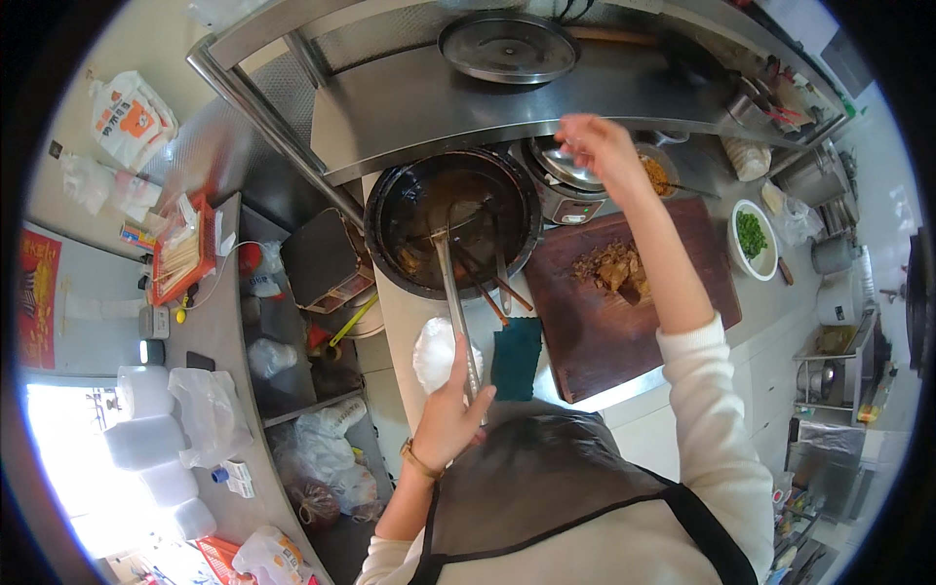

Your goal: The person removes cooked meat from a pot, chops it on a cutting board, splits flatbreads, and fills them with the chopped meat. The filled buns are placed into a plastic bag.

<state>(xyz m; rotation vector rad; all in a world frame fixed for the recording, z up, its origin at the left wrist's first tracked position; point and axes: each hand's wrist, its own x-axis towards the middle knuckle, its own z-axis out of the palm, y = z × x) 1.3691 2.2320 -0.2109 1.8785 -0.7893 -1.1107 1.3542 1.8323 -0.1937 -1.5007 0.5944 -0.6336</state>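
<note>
My left hand [446, 421] is closed around the long metal handle of a strainer-like utensil [450, 283]. Its far end reaches into a wide black pot [375, 229] of dark liquid, where the head is partly hidden. A pair of wooden chopsticks [483, 286] and another long-handled utensil [500, 249] lean on the pot's near rim. Over a round cooker [570, 208] with a metal lid, my right hand [590, 144] is raised and smeared by motion; its fingers do not show clearly. Below my right forearm, chopped brown food [614, 268] lies on a wooden cutting board [575, 336].
A teal cloth [516, 359] and a white bowl-like item [435, 356] lie near the counter's front edge. Chopped greens fill a white bowl [739, 263] at right. Behind, a bowl of orange bits [655, 175] stands under a steel shelf [409, 112] carrying a round lid [509, 47].
</note>
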